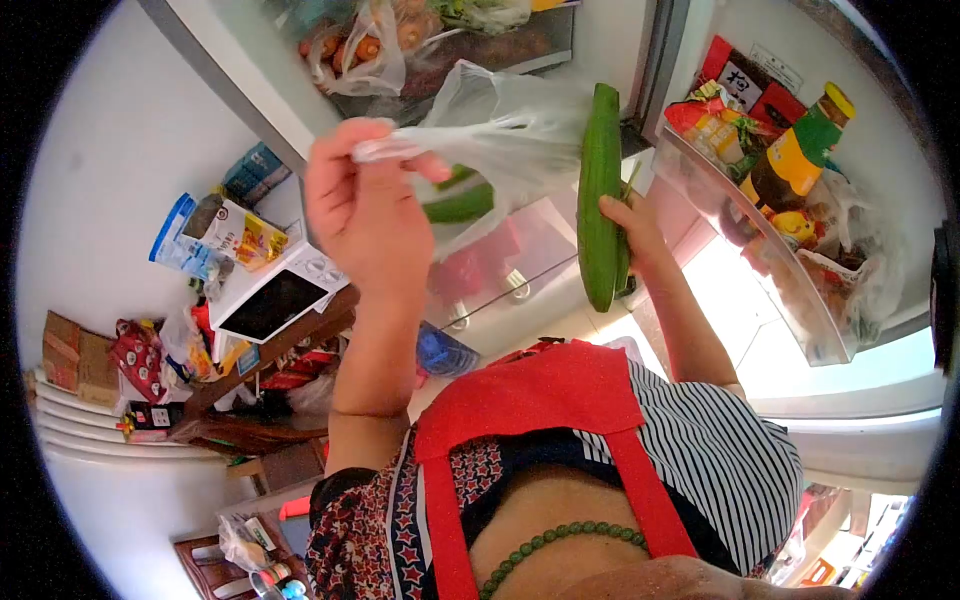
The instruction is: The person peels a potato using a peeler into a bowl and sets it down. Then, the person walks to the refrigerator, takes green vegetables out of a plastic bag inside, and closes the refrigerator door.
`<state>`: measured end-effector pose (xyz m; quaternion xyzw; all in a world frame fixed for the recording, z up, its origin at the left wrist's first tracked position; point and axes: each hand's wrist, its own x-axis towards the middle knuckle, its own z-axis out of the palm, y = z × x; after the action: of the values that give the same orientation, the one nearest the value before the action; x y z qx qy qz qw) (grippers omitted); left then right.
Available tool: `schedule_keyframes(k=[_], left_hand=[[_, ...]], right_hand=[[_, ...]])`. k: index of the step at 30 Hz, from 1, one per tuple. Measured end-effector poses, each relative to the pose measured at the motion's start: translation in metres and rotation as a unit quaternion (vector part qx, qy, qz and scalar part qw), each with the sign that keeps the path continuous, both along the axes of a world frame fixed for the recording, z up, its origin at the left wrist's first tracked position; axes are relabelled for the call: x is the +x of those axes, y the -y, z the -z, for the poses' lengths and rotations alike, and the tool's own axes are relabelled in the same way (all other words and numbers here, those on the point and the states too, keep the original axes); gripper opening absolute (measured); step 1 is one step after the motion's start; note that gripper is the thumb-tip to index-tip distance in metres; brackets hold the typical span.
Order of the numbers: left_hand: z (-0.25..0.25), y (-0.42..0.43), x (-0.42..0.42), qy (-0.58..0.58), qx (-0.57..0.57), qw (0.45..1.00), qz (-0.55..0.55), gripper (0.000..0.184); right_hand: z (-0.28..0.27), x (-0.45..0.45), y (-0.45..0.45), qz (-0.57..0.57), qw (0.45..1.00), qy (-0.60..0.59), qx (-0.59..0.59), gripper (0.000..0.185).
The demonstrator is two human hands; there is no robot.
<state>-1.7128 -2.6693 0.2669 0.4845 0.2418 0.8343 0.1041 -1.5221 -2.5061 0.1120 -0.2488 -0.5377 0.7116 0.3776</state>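
Note:
My left hand [372, 200] is raised at centre left, its fingers closed on the rim of a translucent plastic bag [490, 140]. The bag hangs across the middle, and green cucumber [462, 206] shows through or behind its lower part. At the right of the bag, my right hand [640, 228] grips a long green cucumber [600, 200] held nearly upright. Another green piece shows partly behind that cucumber, beside my fingers; how much of it is there is hidden.
An open fridge is ahead, with bagged vegetables [370, 48] on a shelf. Its door shelf [760, 235] at right holds a yellow-capped bottle [800, 150] and packets. A white microwave [275, 300] stands at left, with bags on top. A blue-wrapped item [445, 352] is low at centre.

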Motion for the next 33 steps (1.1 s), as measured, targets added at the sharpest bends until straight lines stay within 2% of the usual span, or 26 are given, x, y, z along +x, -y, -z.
schedule_keyframes(k=[4, 7, 9, 12, 13, 14, 17, 20, 21, 24, 25, 28, 30, 31, 33], left_hand=[[-0.016, 0.012, -0.007, 0.017, 0.047, 0.999, -0.007, 0.010], [-0.028, 0.024, -0.007, 0.003, 0.033, 0.999, -0.001, 0.010], [-0.033, 0.030, -0.005, 0.049, 0.032, 0.998, 0.009, 0.010], [-0.032, 0.049, 0.012, -0.054, 0.003, 0.997, -0.054, 0.010], [-0.030, 0.049, 0.010, -0.064, -0.025, 0.998, -0.015, 0.010], [-0.026, 0.050, 0.013, -0.052, -0.039, 0.998, -0.024, 0.010], [-0.013, 0.051, 0.029, -0.020, -0.083, 0.995, -0.049, 0.009], [-0.008, 0.068, 0.034, -0.036, -0.107, 0.991, -0.072, 0.008], [-0.003, 0.073, 0.032, -0.064, -0.108, 0.989, -0.077, 0.007], [0.003, 0.083, 0.035, -0.054, -0.131, 0.987, -0.070, 0.006], [0.008, 0.082, 0.036, -0.037, -0.132, 0.987, -0.082, 0.009], [0.019, 0.081, 0.035, -0.007, -0.138, 0.989, -0.044, 0.009], [0.026, 0.080, 0.035, 0.026, -0.166, 0.986, -0.014, 0.008], [0.030, 0.080, 0.034, 0.035, -0.174, 0.984, 0.002, 0.008], [0.036, 0.077, 0.036, 0.056, -0.194, 0.979, 0.025, 0.007]], right_hand=[[-0.006, 0.007, -0.004, -0.094, 0.990, -0.099, -0.045, 0.049], [-0.038, 0.020, 0.006, -0.072, 0.976, -0.131, -0.161, 0.049], [-0.044, 0.014, -0.010, -0.063, 0.980, -0.085, -0.169, 0.048], [-0.059, -0.012, -0.026, -0.073, 0.976, -0.088, -0.183, 0.042], [-0.055, -0.034, -0.041, -0.079, 0.969, -0.110, -0.205, 0.039], [-0.052, -0.057, -0.056, -0.085, 0.962, -0.133, -0.225, 0.036], [-0.042, -0.111, -0.080, 0.003, 0.965, -0.127, -0.228, 0.029], [-0.037, -0.145, -0.089, 0.013, 0.972, -0.100, -0.214, 0.034], [-0.044, -0.148, -0.086, 0.015, 0.978, -0.046, -0.205, 0.027], [-0.033, -0.163, -0.096, 0.024, 0.973, -0.062, -0.219, 0.023], [-0.028, -0.169, -0.106, 0.035, 0.957, -0.106, -0.267, 0.019], [-0.003, -0.185, -0.141, 0.019, 0.973, -0.114, -0.199, 0.026], [0.027, -0.220, -0.171, 0.129, 0.982, -0.099, -0.100, 0.026], [0.060, -0.240, -0.197, 0.161, 0.985, -0.041, 0.049, 0.031], [0.080, -0.255, -0.212, 0.206, 0.962, -0.020, 0.178, 0.045]])
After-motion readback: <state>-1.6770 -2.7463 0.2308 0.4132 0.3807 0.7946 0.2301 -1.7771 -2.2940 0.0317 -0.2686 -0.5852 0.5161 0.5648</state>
